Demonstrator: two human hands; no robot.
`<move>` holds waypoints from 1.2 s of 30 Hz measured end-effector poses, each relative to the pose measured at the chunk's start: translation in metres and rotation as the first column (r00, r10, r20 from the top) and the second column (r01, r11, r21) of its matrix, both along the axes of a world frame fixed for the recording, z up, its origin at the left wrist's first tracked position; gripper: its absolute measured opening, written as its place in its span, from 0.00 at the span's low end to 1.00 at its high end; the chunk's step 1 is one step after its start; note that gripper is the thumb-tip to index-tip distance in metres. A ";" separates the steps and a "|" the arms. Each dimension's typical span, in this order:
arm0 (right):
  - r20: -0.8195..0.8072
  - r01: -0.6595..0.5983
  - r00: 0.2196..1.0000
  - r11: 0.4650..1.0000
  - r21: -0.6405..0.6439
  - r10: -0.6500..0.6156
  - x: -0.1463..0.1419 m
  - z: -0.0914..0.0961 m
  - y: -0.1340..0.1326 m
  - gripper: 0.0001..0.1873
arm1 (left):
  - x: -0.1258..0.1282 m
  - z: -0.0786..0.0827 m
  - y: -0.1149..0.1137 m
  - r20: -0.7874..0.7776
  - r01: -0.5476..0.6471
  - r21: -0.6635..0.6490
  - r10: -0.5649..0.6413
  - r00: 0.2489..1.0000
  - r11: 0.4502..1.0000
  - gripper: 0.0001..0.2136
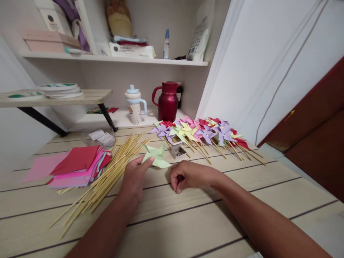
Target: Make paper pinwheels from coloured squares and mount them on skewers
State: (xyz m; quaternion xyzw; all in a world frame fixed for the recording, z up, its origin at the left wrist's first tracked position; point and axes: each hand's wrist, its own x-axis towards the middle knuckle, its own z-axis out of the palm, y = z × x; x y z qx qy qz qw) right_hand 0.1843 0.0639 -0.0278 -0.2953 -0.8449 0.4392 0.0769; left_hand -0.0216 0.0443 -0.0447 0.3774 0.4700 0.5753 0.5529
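My left hand (135,175) pinches a pale green paper pinwheel (158,157) between thumb and fingers, its folded blades spread above the table. To its right, my right hand (185,175) is curled over the tabletop with thumb and fingertips pressed together. Whatever sits in that pinch, if anything, is too small to see. Just beyond the right hand stands a small open box (178,151) with tiny dark metal pieces inside. Thin wooden sticks (107,179) lie in a loose bundle beside my left hand, partly behind it.
Finished-looking pinwheels on sticks (206,132) lie in a row at the back right. Coloured paper squares (77,161) are stacked at left. A red jug (168,102) and a handled cup (135,105) stand behind, below a white shelf (115,59). A low wooden stand (94,96) is at left.
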 end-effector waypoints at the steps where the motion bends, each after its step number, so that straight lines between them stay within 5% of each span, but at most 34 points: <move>1: 0.008 0.018 1.000 0.999 0.038 -0.018 -0.001 0.001 -0.001 0.04 | 0.000 0.001 0.000 -0.003 -0.008 0.001 0.008 1.000 1.000 0.15; 6: -0.047 0.173 0.985 0.970 0.172 -0.167 -0.005 0.010 -0.006 0.06 | 0.001 0.002 0.000 -0.015 -0.040 0.006 0.040 0.999 0.999 0.16; 15: -0.357 0.533 0.787 0.846 -0.019 -0.503 -0.014 0.017 -0.010 0.04 | 0.002 0.005 -0.004 -0.026 -0.101 0.007 0.101 0.995 0.995 0.16; 26: -0.560 0.566 0.687 0.824 0.012 -0.464 -0.022 0.014 -0.017 0.07 | 0.005 0.008 -0.007 -0.028 -0.144 0.042 0.145 0.989 0.989 0.13; 32: -0.596 0.641 0.612 0.768 -0.012 -0.520 -0.025 0.011 -0.019 0.06 | 0.006 0.007 -0.008 -0.037 -0.168 0.056 0.170 0.985 0.984 0.14; 36: -0.597 0.619 0.618 0.785 -0.032 -0.512 -0.030 0.012 -0.022 0.06 | 0.008 0.009 -0.010 -0.018 -0.176 0.044 0.177 0.984 0.983 0.13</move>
